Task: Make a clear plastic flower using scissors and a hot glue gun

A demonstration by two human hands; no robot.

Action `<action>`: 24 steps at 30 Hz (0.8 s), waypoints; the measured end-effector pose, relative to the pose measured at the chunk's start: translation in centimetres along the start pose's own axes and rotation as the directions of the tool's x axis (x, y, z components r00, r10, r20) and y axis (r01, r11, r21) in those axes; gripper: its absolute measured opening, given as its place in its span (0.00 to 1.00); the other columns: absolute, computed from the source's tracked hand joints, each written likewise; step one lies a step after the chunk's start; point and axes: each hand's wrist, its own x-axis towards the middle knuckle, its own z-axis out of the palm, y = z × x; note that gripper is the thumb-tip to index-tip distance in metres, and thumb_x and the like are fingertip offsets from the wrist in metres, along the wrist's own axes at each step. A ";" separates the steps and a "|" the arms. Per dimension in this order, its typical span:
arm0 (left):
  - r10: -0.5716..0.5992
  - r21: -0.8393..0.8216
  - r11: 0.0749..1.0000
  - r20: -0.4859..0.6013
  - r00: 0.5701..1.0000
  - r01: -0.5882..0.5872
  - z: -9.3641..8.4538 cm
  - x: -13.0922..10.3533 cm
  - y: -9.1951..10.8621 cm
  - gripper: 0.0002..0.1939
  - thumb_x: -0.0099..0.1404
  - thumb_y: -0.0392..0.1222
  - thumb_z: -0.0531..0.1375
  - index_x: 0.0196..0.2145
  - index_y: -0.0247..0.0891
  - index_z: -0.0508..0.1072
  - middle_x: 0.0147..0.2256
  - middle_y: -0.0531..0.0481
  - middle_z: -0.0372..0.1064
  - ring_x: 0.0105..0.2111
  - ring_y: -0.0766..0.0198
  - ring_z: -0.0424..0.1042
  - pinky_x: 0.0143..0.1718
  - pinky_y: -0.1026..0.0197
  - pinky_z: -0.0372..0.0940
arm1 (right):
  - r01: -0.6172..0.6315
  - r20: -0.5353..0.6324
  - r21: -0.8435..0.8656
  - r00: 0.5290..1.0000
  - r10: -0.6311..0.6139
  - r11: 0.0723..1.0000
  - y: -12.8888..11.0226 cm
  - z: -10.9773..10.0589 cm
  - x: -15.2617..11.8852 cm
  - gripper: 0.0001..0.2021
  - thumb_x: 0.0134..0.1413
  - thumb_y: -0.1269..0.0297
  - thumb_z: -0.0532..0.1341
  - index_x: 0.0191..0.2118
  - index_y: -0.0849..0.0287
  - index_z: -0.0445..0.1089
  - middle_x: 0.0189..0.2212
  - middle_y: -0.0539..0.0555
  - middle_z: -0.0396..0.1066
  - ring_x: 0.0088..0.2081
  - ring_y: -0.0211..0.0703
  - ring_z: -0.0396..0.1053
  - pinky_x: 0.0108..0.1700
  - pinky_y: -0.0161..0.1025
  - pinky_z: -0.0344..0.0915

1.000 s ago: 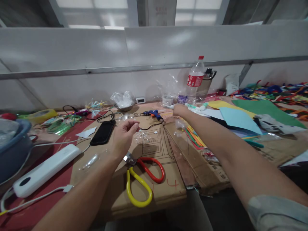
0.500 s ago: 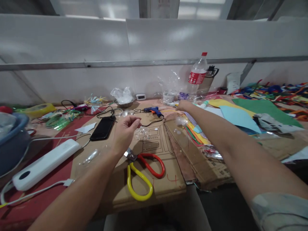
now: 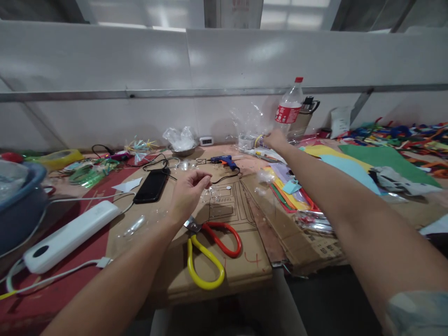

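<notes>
My left hand is closed above the cardboard, thumb and fingertips pinched together; anything between them is too small to name. Crumpled clear plastic lies just beside its fingertips. Below it are scissors with one yellow and one red handle. My right hand reaches to the back of the table, its fingers pinched on a thin yellow strip that curves up beside a roll of clear tape. Right behind this hand stands a plastic bottle with a red label.
A blue glue gun lies at the middle, a black phone and a white power strip at the left. Coloured sheets and strips spread over the right. A blue basin stands far left.
My right hand has moved up and slightly right, and the yellow strip now shows at its fingertips. My left hand stays pinched in nearly the same place. The view has shifted slightly.
</notes>
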 end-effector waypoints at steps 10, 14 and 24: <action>0.059 -0.055 0.997 0.008 0.998 -0.059 -0.5 0.6 -0.3 0.19 0.58 0.44 0.67 0.47 0.38 0.76 0.39 0.48 0.73 0.34 0.65 0.70 0.36 0.62 0.64 | 0.091 0.199 0.773 0.905 -0.376 0.628 -6.5 -2.1 -9.2 0.08 0.61 0.63 0.65 0.34 0.62 0.73 0.31 0.56 0.77 0.30 0.35 0.71 0.34 0.32 0.68; 0.097 -0.065 0.993 0.012 0.995 -0.096 -1.0 0.8 0.3 0.18 0.59 0.46 0.67 0.47 0.38 0.75 0.41 0.46 0.73 0.37 0.64 0.71 0.39 0.62 0.65 | -0.123 0.412 0.843 0.773 -0.483 0.523 -8.2 -1.8 -12.8 0.11 0.56 0.63 0.69 0.27 0.60 0.69 0.25 0.55 0.73 0.25 0.37 0.68 0.26 0.33 0.65; 0.143 -0.045 0.990 0.268 0.953 -0.135 -0.1 -0.1 1.5 0.14 0.56 0.45 0.68 0.40 0.39 0.81 0.41 0.45 0.78 0.33 0.63 0.72 0.36 0.60 0.66 | -0.152 0.647 0.729 0.471 -0.599 0.668 -9.5 0.8 -17.2 0.08 0.47 0.73 0.65 0.25 0.59 0.65 0.19 0.48 0.65 0.18 0.31 0.58 0.18 0.27 0.51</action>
